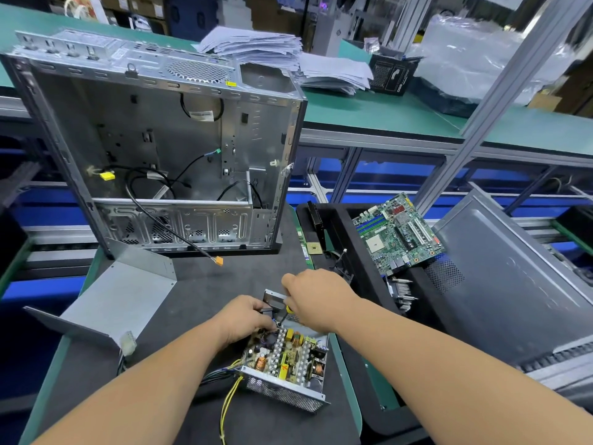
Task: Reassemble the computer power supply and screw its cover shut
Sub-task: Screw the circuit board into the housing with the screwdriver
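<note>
While our right hand [316,297] curls round a screwdriver [286,313] with a yellow and black handle, its tip points down at the far left corner of the supply [288,364]. Our left hand [245,319] rests on that same corner, its fingers bent over the edge of the board [285,354] and against a small black part; we cannot tell whether they pinch anything.

We have the supply lying open on the dark mat [199,290], just in front of us, its board with coils and yellow parts bare to view and its perforated metal wall facing us. Yellow and dark wires [226,393] trail out of its left side across the mat.

Left of it, apart from the supply, lies its cover [118,303], a bent sheet of grey metal resting on the mat with a white plug [128,343] at its near edge.

Beyond the supply stands the case [154,149], open toward us, with loose black cables inside and an orange plug [219,261] hanging out onto the mat.

On our right a black tray [362,284] holds a green motherboard [398,232], propped at a tilt, and a grey side panel [510,277] leans beside it. On the far green bench lies a stack of papers [256,46].
</note>
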